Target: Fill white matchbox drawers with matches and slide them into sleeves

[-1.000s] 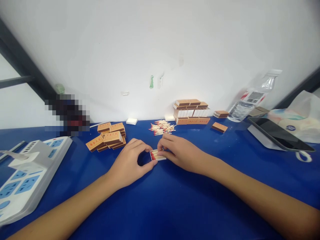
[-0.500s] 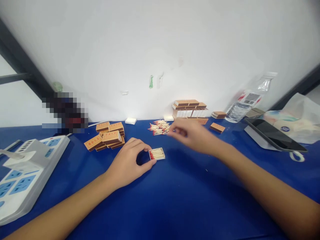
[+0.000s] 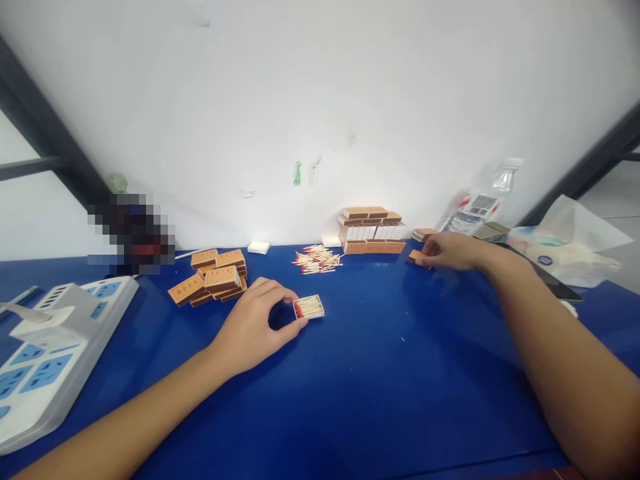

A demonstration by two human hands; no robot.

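Note:
My left hand (image 3: 257, 325) rests on the blue table (image 3: 370, 373), thumb and fingers pinching the end of a small open tray of red-tipped matches (image 3: 309, 307). My right hand (image 3: 450, 252) is stretched out to the far right, its fingers closed on an orange matchbox sleeve (image 3: 416, 256) lying on the table. A loose heap of matches (image 3: 317, 259) lies behind the tray. Between the heap and my right hand stands a stack of matchbox sleeves and white trays (image 3: 373, 230) against the wall.
A pile of closed orange matchboxes (image 3: 213, 281) lies at the left. A white power strip (image 3: 45, 347) sits at the far left edge. At the right are a plastic water bottle (image 3: 475, 208), a dark tablet (image 3: 557, 283) and a plastic bag (image 3: 570, 243).
My right hand left the match tray and swept right across the table to the orange sleeve. My left hand stayed holding the tray. The camera turned slightly right.

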